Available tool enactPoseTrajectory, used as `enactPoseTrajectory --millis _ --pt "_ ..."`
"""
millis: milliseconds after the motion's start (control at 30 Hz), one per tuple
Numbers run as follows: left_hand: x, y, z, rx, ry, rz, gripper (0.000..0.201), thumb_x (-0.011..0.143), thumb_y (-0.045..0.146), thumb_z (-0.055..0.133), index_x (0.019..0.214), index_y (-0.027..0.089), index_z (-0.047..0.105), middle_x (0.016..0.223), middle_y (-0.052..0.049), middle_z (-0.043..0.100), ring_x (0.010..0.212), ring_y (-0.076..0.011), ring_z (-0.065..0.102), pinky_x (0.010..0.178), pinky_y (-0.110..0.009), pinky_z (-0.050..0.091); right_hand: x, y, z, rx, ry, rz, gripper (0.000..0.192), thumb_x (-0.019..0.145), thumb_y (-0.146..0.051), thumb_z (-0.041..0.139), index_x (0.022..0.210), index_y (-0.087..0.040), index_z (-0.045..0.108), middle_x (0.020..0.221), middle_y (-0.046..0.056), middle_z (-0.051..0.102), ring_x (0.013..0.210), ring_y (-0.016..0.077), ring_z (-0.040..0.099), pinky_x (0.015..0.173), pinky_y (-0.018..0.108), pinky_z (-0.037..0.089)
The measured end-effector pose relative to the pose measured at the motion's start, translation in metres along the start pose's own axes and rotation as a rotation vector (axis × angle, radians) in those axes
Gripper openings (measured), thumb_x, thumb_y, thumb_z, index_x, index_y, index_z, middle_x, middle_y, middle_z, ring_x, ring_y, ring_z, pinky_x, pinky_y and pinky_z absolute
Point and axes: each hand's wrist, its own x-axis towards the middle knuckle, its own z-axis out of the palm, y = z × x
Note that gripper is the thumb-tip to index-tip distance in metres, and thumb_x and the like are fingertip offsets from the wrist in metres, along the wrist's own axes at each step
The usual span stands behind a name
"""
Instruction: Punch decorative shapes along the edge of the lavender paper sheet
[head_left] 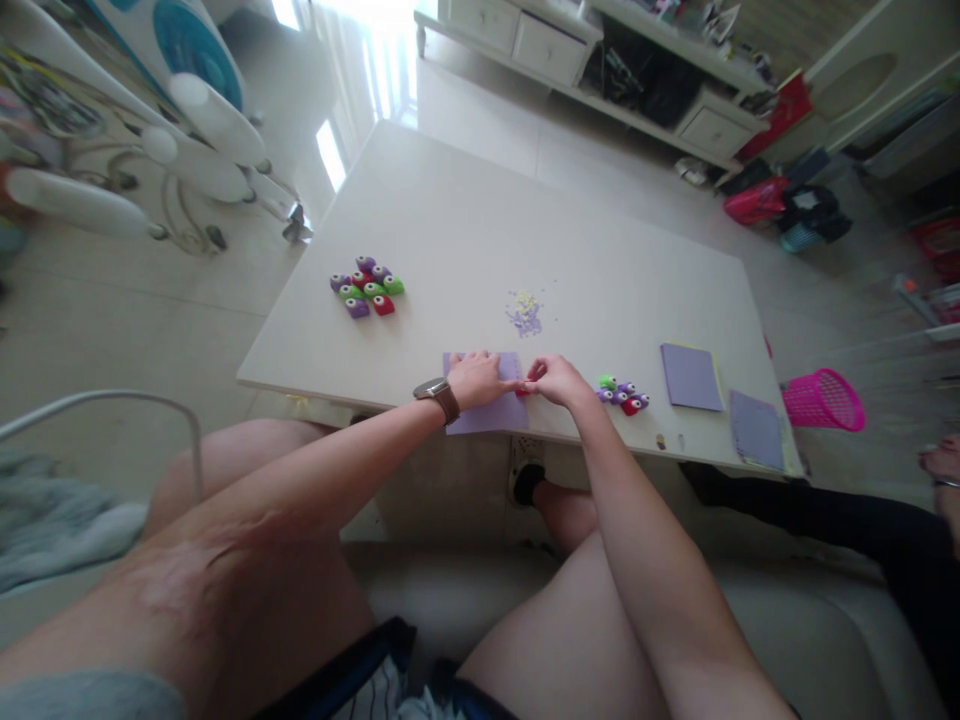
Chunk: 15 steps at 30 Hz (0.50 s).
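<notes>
A sheet of purple paper (486, 418) lies at the table's near edge, its lower part over the edge. Small marks run along its top and right borders. My left hand (477, 379) rests on the sheet with fingers spread, holding nothing. At the sheet's right border, my right hand (553, 380) is closed on a small red craft punch (523, 387), mostly hidden by the fingers. My left thumb reaches close to that punch; whether it touches I cannot tell. Just right of my right hand stand several small punches (621, 397) in green, purple and red.
On the white table (465, 220), more coloured punches (369, 287) are grouped at left. Purple and yellow paper bits (526, 314) lie beyond my hands. At right are a purple paper stack (691, 377) and punched sheets (756, 430). A pink basket (823, 400) and another person's leg (795, 510) are beside the table.
</notes>
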Motion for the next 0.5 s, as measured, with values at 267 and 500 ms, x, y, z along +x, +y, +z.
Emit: enactPoseTrajectory --millis 267,500 --pt "0.009 0.0 0.009 0.053 -0.005 -0.043 0.089 0.091 0.088 0.033 0.133 0.016 0.062 0.138 -0.024 0.062 0.13 -0.0399 0.054 0.11 -0.054 0.035 0.004 -0.01 -0.002 -0.168 -0.009 0.07 0.022 0.073 -0.027 0.088 0.086 -0.018 0.073 0.084 0.004 0.075 0.075 0.0151 0.064 0.063 0.024 0.041" --pt "0.011 0.001 0.009 0.056 -0.035 -0.078 0.091 0.087 0.091 0.034 0.133 0.018 0.062 0.142 -0.024 0.06 0.134 -0.0406 0.052 0.112 -0.057 0.035 0.005 -0.012 -0.005 -0.217 -0.035 0.089 0.023 0.074 -0.03 0.087 0.087 -0.017 0.074 0.083 0.005 0.076 0.072 0.0156 0.064 0.061 0.025 0.04"
